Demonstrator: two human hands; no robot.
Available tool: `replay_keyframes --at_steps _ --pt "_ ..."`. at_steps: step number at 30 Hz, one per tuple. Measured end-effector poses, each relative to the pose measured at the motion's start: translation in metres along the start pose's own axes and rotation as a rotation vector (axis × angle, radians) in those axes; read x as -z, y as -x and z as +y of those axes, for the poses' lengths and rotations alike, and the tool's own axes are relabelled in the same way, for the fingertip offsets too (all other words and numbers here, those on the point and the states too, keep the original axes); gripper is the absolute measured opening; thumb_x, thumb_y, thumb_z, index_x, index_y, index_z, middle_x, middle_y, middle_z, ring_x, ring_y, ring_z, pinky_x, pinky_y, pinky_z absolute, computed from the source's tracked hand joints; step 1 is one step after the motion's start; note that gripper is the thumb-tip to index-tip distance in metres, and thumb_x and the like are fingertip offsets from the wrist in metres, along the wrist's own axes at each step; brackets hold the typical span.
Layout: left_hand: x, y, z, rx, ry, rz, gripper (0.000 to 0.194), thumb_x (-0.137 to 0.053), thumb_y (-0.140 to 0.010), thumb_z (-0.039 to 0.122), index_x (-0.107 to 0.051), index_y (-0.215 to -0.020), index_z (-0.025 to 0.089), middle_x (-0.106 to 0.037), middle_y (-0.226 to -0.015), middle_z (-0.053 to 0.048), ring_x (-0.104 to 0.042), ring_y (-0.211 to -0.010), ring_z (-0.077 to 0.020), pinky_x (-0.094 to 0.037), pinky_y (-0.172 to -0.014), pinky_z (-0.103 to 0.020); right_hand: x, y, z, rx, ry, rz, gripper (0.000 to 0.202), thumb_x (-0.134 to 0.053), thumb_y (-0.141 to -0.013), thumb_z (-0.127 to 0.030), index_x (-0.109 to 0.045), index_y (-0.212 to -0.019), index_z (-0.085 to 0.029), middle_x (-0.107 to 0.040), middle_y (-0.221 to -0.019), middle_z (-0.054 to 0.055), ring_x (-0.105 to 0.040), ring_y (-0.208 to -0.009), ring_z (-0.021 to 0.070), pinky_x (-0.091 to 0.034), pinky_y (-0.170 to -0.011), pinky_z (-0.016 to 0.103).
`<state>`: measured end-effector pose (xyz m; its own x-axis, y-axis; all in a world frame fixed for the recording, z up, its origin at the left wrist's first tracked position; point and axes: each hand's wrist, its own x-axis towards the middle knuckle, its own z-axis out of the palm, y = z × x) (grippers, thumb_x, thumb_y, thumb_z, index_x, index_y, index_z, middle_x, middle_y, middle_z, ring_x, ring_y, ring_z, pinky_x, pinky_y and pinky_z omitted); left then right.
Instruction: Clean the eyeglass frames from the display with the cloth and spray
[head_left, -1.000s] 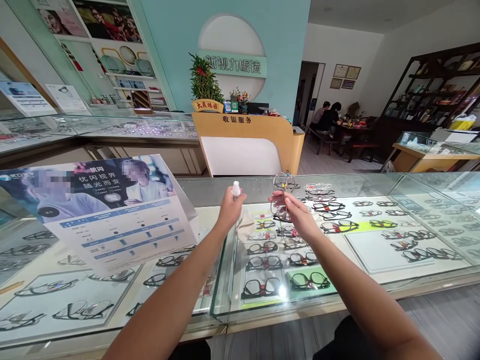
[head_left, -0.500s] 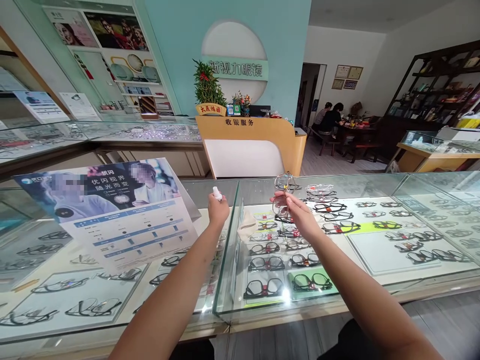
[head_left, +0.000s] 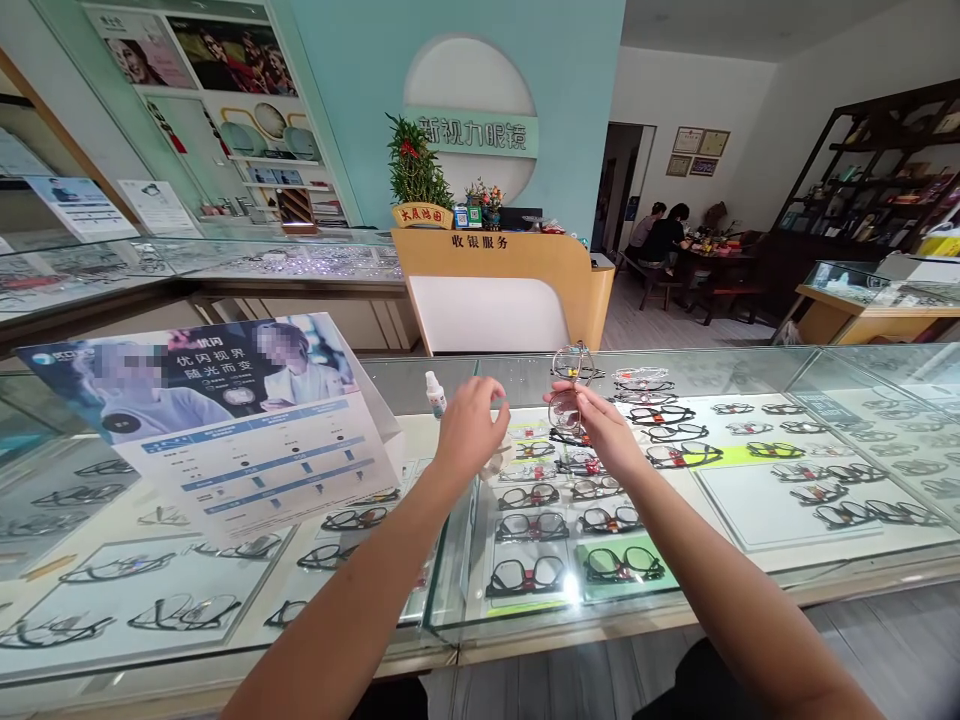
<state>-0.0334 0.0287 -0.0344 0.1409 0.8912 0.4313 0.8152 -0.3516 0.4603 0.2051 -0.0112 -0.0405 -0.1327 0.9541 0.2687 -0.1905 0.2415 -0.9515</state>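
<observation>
My right hand (head_left: 602, 424) pinches a pair of thin-rimmed eyeglasses (head_left: 576, 364) and holds them turned on end, one lens above the other, over the glass display case (head_left: 480, 352). My left hand (head_left: 472, 425) is above the glass with its fingers curved and apart, nothing visible in them. Just left of it, a small white spray bottle (head_left: 435, 396) stands upright on the glass. A pale, crumpled cloth (head_left: 498, 458) lies under the left hand's fingertips, partly hidden; whether they touch, I cannot tell.
A folded printed sign (head_left: 277, 440) stands on the counter at left. Several spectacle frames (head_left: 531, 526) lie in rows beneath the glass. Beyond are a wooden cashier desk (head_left: 592, 300), and two seated people (head_left: 664, 240) by a far table.
My left hand has let go of the spray bottle, leaving it upright on the glass, and moved right toward the cloth. My right hand holds the eyeglasses almost in the same place.
</observation>
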Motion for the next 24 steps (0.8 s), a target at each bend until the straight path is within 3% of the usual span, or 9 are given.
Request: replay_keyframes --at_steps 3,6,9,12,15,19,22,24 --pt "-0.004 0.005 -0.001 0.169 -0.193 -0.362 0.019 -0.07 -0.098 0.034 -0.068 -0.113 0.023 -0.074 -0.129 -0.016 -0.071 -0.116 -0.0349 -0.048 -0.083 -0.038 0.001 0.0 0.0 0.011 0.022 -0.003 0.05 -0.068 -0.103 -0.07 -0.08 -0.133 -0.03 -0.084 -0.133 0.007 -0.071 -0.12 0.0295 -0.051 -0.104 0.044" --pt "-0.013 0.003 -0.011 0.281 -0.161 -0.486 0.023 -0.078 -0.092 0.033 -0.068 -0.109 0.022 -0.076 -0.13 -0.018 -0.073 -0.112 -0.0364 -0.044 -0.081 -0.038 0.003 0.0 0.002 0.016 0.033 -0.005 0.05 -0.068 -0.104 -0.07 -0.08 -0.134 -0.031 -0.084 -0.135 0.007 -0.07 -0.123 0.0302 -0.05 -0.11 0.046" --pt "-0.018 -0.002 -0.021 0.296 -0.054 -0.451 0.007 -0.07 -0.096 0.023 -0.064 -0.091 0.023 -0.08 -0.114 -0.014 -0.073 -0.108 -0.0343 -0.042 -0.083 -0.038 0.005 0.0 0.004 0.009 0.023 -0.009 0.048 -0.067 -0.105 -0.067 -0.08 -0.135 -0.032 -0.084 -0.134 0.006 -0.071 -0.124 0.0298 -0.048 -0.113 0.046" --pt "-0.017 -0.009 -0.026 0.347 0.046 -0.371 0.022 -0.065 -0.099 0.023 -0.053 -0.08 0.024 -0.076 -0.096 -0.012 -0.072 -0.105 -0.0346 -0.043 -0.086 -0.038 0.006 -0.001 0.005 0.015 0.016 -0.014 0.045 -0.067 -0.106 -0.066 -0.08 -0.134 -0.033 -0.084 -0.133 0.006 -0.071 -0.124 0.0291 -0.047 -0.115 0.046" --pt "-0.017 -0.016 -0.028 0.427 0.222 -0.272 0.02 -0.059 -0.105 0.029 -0.051 -0.087 0.025 -0.072 -0.093 -0.009 -0.072 -0.102 -0.0321 -0.048 -0.088 -0.039 0.005 0.0 0.004 0.02 0.031 -0.007 0.047 -0.067 -0.104 -0.068 -0.08 -0.133 -0.033 -0.084 -0.134 0.006 -0.071 -0.123 0.0293 -0.049 -0.114 0.046" --pt "-0.017 -0.023 -0.026 0.522 0.561 -0.208 0.018 -0.045 -0.114 0.036 -0.056 -0.108 0.023 -0.077 -0.107 -0.01 -0.076 -0.099 -0.0249 -0.059 -0.086 -0.037 0.004 0.001 0.001 0.019 0.044 -0.012 0.048 -0.067 -0.105 -0.068 -0.079 -0.134 -0.032 -0.084 -0.135 0.007 -0.071 -0.125 0.0295 -0.05 -0.114 0.046" --pt "-0.016 -0.025 -0.021 0.59 1.049 -0.151 0.015 -0.064 -0.107 0.034 -0.061 -0.114 0.021 -0.08 -0.117 -0.012 -0.079 -0.101 -0.023 -0.065 -0.091 -0.04 0.003 0.003 -0.001 0.022 0.062 -0.025 0.047 -0.065 -0.106 -0.067 -0.079 -0.135 -0.032 -0.084 -0.134 0.007 -0.071 -0.127 0.0292 -0.049 -0.113 0.044" --pt "-0.014 -0.023 -0.016 0.62 1.395 -0.114 0.026 -0.083 -0.096 0.028 -0.067 -0.114 0.019 -0.082 -0.119 -0.013 -0.08 -0.104 -0.0243 -0.066 -0.096 -0.043 0.001 0.003 -0.004 0.023 0.086 -0.035 0.049 -0.065 -0.106 -0.068 -0.079 -0.135 -0.031 -0.084 -0.134 0.008 -0.07 -0.129 0.0298 -0.05 -0.112 0.044"
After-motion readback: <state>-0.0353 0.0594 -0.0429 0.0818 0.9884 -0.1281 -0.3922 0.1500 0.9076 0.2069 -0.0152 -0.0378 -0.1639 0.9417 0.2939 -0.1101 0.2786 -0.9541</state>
